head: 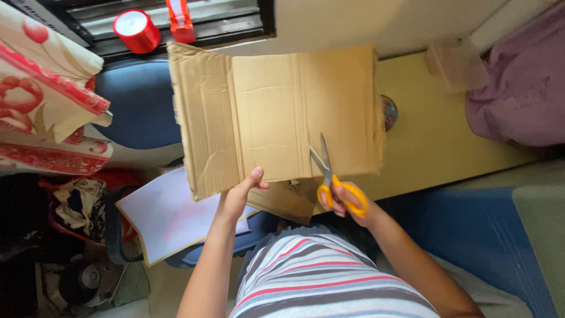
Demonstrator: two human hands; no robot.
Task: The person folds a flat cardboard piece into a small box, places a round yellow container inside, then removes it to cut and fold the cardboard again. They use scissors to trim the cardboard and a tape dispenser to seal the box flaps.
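- Gripped at its near edge by the left hand, thumb on top, the cardboard sheet was held flat over the yellow table.
- Right hand was closed through the orange handles of the scissors; blades stood narrowly parted in the sheet's near edge.
- Risk: the left thumb lay near the cut line to its right; a slip could nick it.
- Risk: one-handed support could let the sheet sag, so the cut wanders.
- Red tape roll stood far left, well apart.
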